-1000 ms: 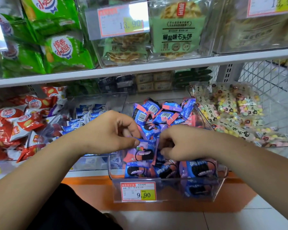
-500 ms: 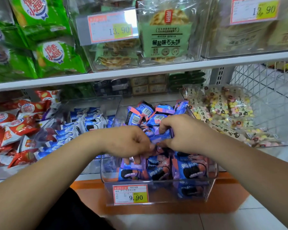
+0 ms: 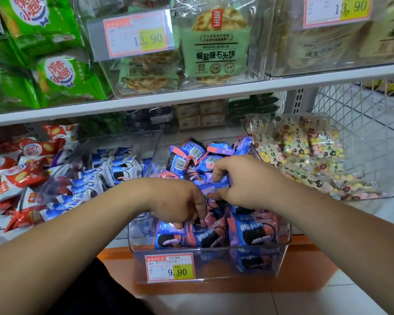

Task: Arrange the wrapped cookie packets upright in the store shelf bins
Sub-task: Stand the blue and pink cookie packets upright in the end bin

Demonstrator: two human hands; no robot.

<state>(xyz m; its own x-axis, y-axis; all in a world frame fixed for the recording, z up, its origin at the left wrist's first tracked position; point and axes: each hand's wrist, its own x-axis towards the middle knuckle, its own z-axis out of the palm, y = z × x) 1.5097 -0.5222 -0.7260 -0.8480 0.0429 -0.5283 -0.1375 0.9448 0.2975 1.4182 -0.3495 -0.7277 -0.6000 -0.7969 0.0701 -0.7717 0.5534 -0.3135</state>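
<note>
Over the clear bin (image 3: 214, 248), our right hand (image 3: 241, 180) pinched a purple packet (image 3: 214, 186) just above the heap (image 3: 191, 155). Our left hand (image 3: 180, 201) curled down among the upright front packets (image 3: 253, 233) (grip hidden, we could not tell). A price tag (image 3: 170, 267) sat on the bin's front

My head-worn wide-angle camera looks forward and down, close in, on the clear bin (image 3: 248, 276); the white shelf (image 3: 191, 98) crosses above it, the floor (image 3: 328, 298) below.

Shop: price tags (image 3: 170, 267) on snack bins (image 3: 214, 264) (shelved).
</note>
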